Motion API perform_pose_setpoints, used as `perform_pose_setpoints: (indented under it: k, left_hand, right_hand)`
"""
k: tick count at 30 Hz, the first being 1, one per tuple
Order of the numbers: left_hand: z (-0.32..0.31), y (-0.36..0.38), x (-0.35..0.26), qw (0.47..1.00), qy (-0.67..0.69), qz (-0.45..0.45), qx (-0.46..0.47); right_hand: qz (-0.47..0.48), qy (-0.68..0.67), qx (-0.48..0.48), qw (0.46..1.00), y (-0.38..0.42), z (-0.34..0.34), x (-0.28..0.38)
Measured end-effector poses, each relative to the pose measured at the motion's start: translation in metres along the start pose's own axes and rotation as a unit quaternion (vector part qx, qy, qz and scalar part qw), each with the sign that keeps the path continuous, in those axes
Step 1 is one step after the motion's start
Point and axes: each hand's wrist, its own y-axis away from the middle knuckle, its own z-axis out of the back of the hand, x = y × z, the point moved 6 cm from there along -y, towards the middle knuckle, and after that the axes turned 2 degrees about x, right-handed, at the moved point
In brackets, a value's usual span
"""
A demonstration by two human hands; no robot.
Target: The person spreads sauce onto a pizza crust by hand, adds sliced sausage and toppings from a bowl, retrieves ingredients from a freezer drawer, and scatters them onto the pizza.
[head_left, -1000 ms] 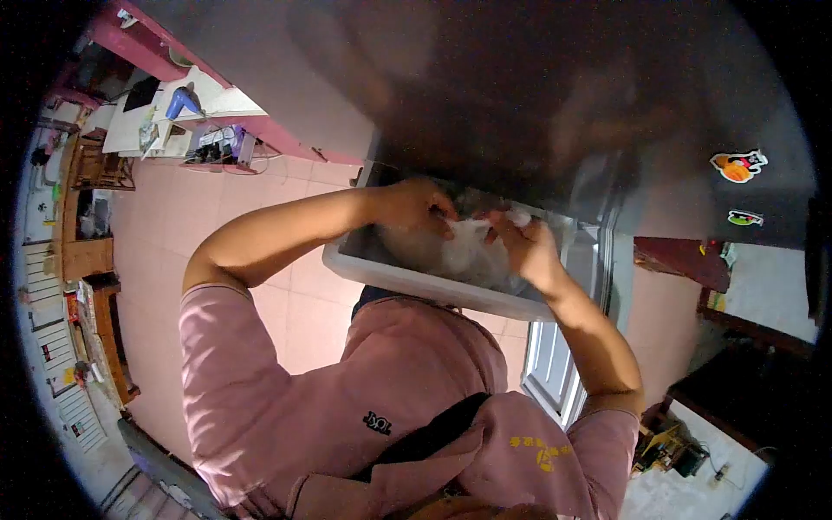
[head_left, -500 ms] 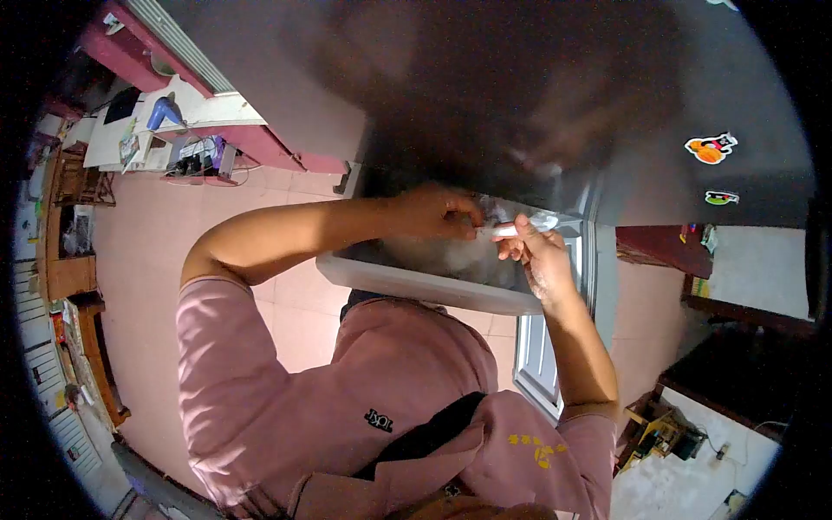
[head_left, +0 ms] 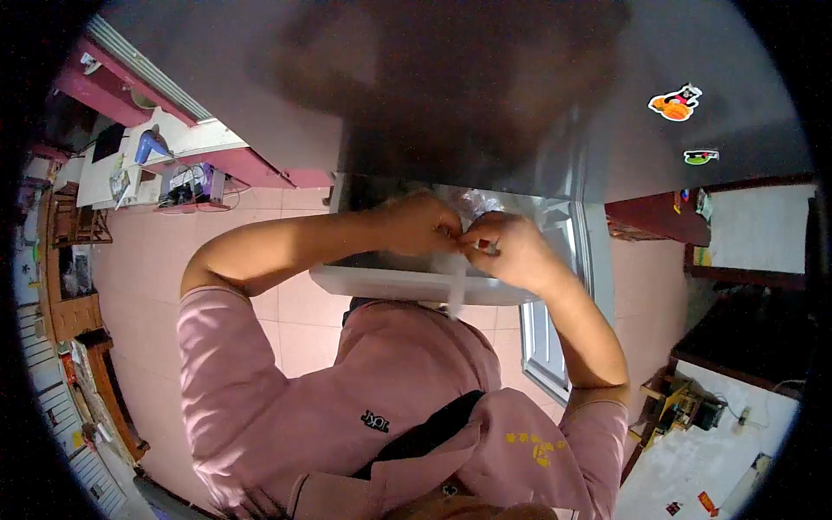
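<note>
My left hand [head_left: 423, 225] and my right hand [head_left: 513, 250] meet fingertip to fingertip over an open drawer [head_left: 416, 284] with a pale front. Both are closed in a pinch on a translucent plastic strip [head_left: 457, 290], which hangs down from between the fingertips and past the drawer's front edge. Its upper end is hidden by my fingers. Behind the hands, crinkled clear plastic [head_left: 479, 202] shows inside the drawer. The rest of the drawer's contents are dim and partly covered by my hands.
A dark, glossy appliance surface [head_left: 459, 104] with stickers [head_left: 676, 104] rises beyond the drawer. At the left, a blue hair dryer [head_left: 150, 146] lies on a white counter [head_left: 204, 130]. A white-and-grey panel [head_left: 544, 351] stands beside the drawer's right side.
My hands have come together at the fingertips. The white item, held level in my right hand before, is no longer seen that way; a translucent strip now hangs down. The view has shifted slightly.
</note>
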Motion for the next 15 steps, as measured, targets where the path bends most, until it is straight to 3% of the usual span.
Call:
perform_pose_setpoints:
  k: [3,6,10,14,15]
  left_hand:
    - [0.000,0.005,0.003,1.000,-0.014,-0.003,-0.022]
    - [-0.001,0.006,0.002,0.998,-0.034,-0.012,-0.056]
    - [-0.003,0.009,0.009,0.997,-0.040,-0.026,-0.055]
    - [-0.005,0.007,0.030,0.998,0.008,-0.045,-0.043]
    - [-0.003,0.009,0.032,0.999,0.001,0.000,-0.054]
  right_hand:
    - [0.056,0.069,-0.030,0.996,0.003,0.005,0.022]
    - [0.091,0.222,-0.059,0.969,0.001,-0.003,0.033]
    - [0.038,0.147,-0.005,0.988,-0.005,-0.006,0.018]
    - [0.059,-0.006,-0.011,0.998,-0.008,-0.012,0.009]
    - [0.041,-0.049,0.028,0.998,-0.008,-0.018,0.002]
